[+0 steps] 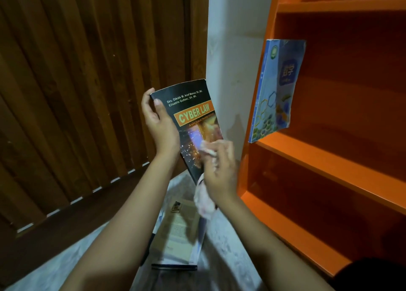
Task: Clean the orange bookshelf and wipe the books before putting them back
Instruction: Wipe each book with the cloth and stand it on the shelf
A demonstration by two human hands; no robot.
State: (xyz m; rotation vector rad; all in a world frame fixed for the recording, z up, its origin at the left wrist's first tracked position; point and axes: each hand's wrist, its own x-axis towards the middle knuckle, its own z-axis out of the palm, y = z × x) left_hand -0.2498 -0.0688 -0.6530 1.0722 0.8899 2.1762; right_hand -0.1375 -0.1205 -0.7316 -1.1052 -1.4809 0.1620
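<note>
My left hand [158, 122] grips the upper left edge of a black book titled "Cyber Law" [193, 119], held up in front of me. My right hand [220, 171] holds a pale pink cloth [205, 204] and presses it against the lower part of the book's cover. The cloth's loose end hangs below my hand. The orange bookshelf [325, 165] stands at the right. A blue book [275, 93] stands upright at the left end of its middle shelf.
A stack of books [178, 235] lies on the pale floor below my hands. A dark wooden slatted door [87, 93] fills the left. A white wall strip [232, 49] runs between door and shelf. The other visible shelves hold nothing.
</note>
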